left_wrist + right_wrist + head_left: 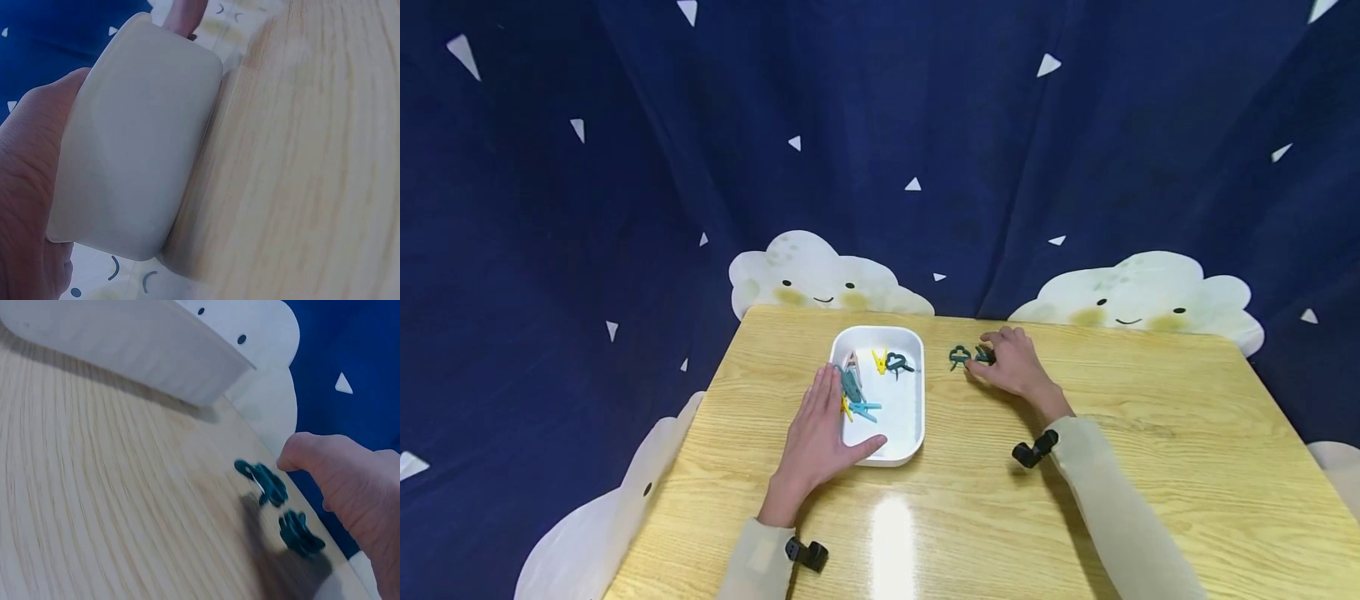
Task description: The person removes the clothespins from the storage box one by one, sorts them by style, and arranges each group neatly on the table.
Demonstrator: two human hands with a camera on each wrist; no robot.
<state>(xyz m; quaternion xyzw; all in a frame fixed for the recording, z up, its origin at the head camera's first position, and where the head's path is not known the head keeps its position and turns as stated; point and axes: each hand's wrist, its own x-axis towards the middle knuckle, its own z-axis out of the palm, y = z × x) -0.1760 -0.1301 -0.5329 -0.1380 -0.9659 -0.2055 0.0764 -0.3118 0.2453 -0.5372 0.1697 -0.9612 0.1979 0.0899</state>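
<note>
Your left sleeve (754,567) and your right sleeve (1116,508) are of plain, pale beige colour, and your left wrist camera (807,554) and right wrist camera (1035,449) are small and black.

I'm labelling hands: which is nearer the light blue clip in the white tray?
Left. The left hand is against the tray, beside the light blue clip; the right hand is farther, at green clips outside the tray.

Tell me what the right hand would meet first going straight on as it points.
Probably the nearer dark green clip, right at the opening of the right hand in the head view; depth leaves it unclear whether they already touch.
</note>
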